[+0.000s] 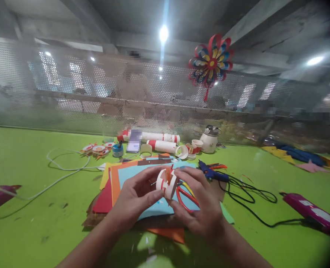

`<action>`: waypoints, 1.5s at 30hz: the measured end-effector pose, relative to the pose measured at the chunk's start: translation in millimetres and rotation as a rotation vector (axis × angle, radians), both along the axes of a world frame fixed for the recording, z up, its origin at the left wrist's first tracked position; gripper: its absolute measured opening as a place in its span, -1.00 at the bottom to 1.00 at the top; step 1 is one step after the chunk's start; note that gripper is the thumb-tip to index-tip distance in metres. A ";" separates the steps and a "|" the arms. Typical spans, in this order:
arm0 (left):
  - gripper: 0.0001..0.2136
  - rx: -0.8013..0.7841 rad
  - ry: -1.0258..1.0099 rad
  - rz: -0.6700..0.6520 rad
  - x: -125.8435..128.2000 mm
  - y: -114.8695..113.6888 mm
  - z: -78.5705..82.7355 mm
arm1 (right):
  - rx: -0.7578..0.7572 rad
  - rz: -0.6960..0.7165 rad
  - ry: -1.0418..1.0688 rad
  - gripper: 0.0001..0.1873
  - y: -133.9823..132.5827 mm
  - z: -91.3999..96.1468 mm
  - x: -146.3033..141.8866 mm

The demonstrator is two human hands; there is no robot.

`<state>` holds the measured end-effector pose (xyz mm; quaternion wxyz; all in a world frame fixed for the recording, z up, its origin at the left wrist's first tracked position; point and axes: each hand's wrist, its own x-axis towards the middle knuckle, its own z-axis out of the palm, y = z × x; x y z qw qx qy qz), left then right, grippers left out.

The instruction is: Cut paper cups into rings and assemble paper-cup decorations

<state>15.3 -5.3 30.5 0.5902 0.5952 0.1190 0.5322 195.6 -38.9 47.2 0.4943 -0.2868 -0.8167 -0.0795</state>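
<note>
Both my hands meet over a stack of coloured paper sheets [125,175] on the green table [36,208]. My left hand [134,199] and my right hand [199,203] pinch a small white paper-cup ring [167,183] with red marks and an orange piece inside it. Red-handled scissors [185,197] lie under my right hand, their loops showing by its thumb. Fingers of both hands are curled round the ring.
A blue glue gun [211,173] with a black cord lies right of the sheets. White and red paper cups [162,143], a white jar [209,139] and small paper flowers [98,149] stand at the back by a mesh screen. Purple objects [311,212] lie at both sides. A paper pinwheel [211,61] hangs above.
</note>
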 end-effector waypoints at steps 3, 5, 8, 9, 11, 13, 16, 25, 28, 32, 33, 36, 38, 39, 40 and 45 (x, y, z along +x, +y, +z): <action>-0.61 -0.006 0.010 0.011 0.0 -0.3 1.4 | 0.009 -0.014 -0.005 -0.41 0.0 -1.8 0.2; -0.62 -0.013 0.015 0.014 0.1 -0.5 2.1 | 0.016 -0.025 0.000 -0.40 0.8 -2.4 -0.2; -0.63 -0.022 -0.002 0.011 0.9 -0.4 2.9 | 0.032 -0.044 0.002 -0.39 2.8 -2.6 -1.2; -0.63 -0.022 -0.012 0.009 1.2 -0.3 3.2 | 0.037 -0.047 0.002 -0.38 3.4 -2.7 -1.3; -0.63 -0.023 -0.026 0.008 1.9 -0.1 3.9 | 0.036 -0.054 -0.002 -0.38 4.2 -3.2 -1.1; -0.64 -0.022 -0.025 0.015 2.2 0.1 4.4 | 0.029 -0.066 -0.004 -0.37 4.7 -4.0 -0.3; -0.63 -0.020 -0.003 0.031 2.2 0.4 4.2 | 0.010 -0.089 -0.009 -0.37 5.3 -5.1 0.9; -0.63 -0.071 0.076 0.073 2.9 4.1 -1.6 | -0.078 -0.080 -0.017 -0.38 7.2 -3.1 -0.4; -0.63 -0.061 0.086 0.090 3.2 4.6 -1.6 | -0.091 -0.080 -0.003 -0.41 7.8 -3.2 -0.6; -0.64 -0.075 0.088 0.106 4.2 4.3 -0.4 | -0.142 -0.080 0.027 -0.47 9.6 -3.8 -0.9; -0.64 -0.083 0.087 0.105 4.4 4.2 -0.2 | -0.156 -0.081 0.032 -0.49 9.8 -3.9 -1.0; -0.64 -0.091 0.081 0.095 4.4 4.3 0.0 | -0.168 -0.081 0.040 -0.50 9.7 -3.8 -0.8; -0.64 -0.082 0.084 0.096 4.0 4.7 0.1 | -0.167 -0.075 0.036 -0.49 9.3 -3.4 -0.2; -0.64 -0.079 0.089 0.101 3.8 4.8 0.3 | -0.166 -0.072 0.032 -0.48 9.1 -3.1 0.2; -0.65 -0.076 0.093 0.107 3.5 4.8 0.7 | -0.164 -0.069 0.028 -0.48 9.0 -3.0 0.8; -0.65 -0.041 0.099 0.110 3.7 2.2 4.7 | -0.146 -0.066 0.018 -0.45 8.9 -3.1 2.8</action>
